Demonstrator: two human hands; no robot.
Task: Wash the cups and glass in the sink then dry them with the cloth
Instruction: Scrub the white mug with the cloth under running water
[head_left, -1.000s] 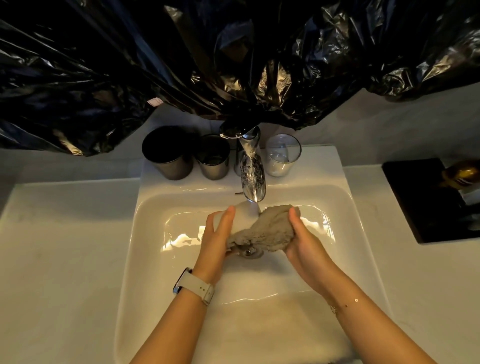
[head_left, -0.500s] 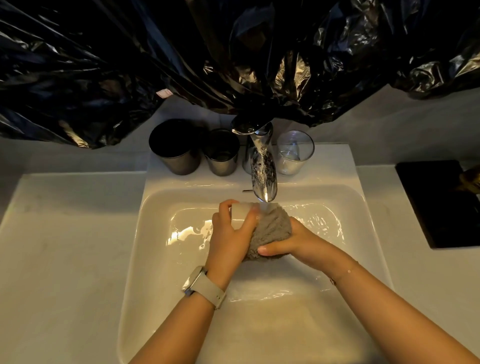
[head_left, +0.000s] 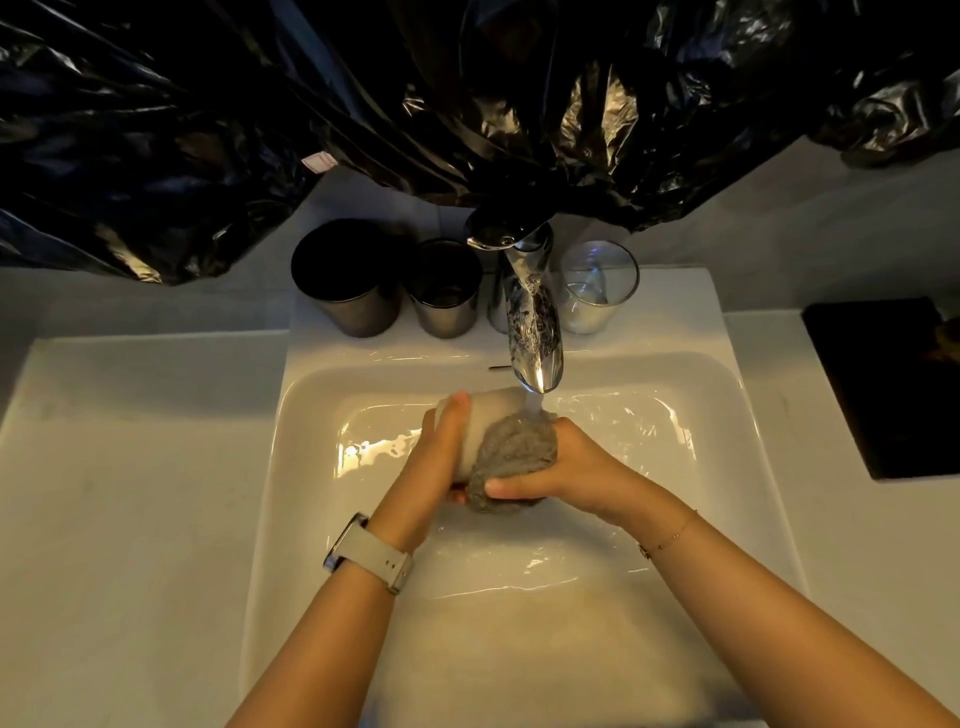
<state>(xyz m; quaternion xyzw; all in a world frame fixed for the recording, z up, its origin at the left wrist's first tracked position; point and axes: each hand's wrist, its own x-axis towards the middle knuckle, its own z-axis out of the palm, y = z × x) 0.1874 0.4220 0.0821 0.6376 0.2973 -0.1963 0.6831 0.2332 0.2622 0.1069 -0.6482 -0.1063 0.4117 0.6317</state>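
White sink (head_left: 311, 467) fills the lower frame, forearms cut off at the bottom edge. At centre, the left hand (head_left: 436, 457) wraps a pale cup (head_left: 488, 415); the right hand (head_left: 566, 467) clutches a grey cloth (head_left: 514, 457) against it, hiding the cup's mouth. Tap (head_left: 532, 322) water lands on both. Beyond, on the back ledge, stand two dark cups (head_left: 348, 280) and a glass (head_left: 595, 286).

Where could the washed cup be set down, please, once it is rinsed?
The counter left of the sink is bare. The ledge behind is crowded: two metal cups, tap, glass. The black tray occupies the right.
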